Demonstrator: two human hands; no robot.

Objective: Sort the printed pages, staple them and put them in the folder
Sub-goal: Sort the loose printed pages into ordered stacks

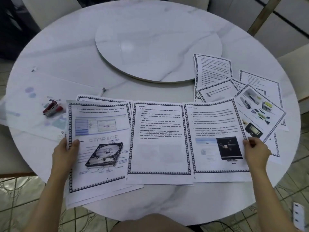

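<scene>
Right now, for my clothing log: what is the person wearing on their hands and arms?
Nothing visible. The left hand and right hand are ungloved, the wrists carry no watch or band, and no sleeve shows on either forearm.

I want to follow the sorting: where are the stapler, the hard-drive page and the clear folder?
stapler (52, 108): head view, on its red body.
hard-drive page (104, 154): head view, on the printed drive picture.
clear folder (25, 101): head view, on bare plastic left of the stapler.
</scene>
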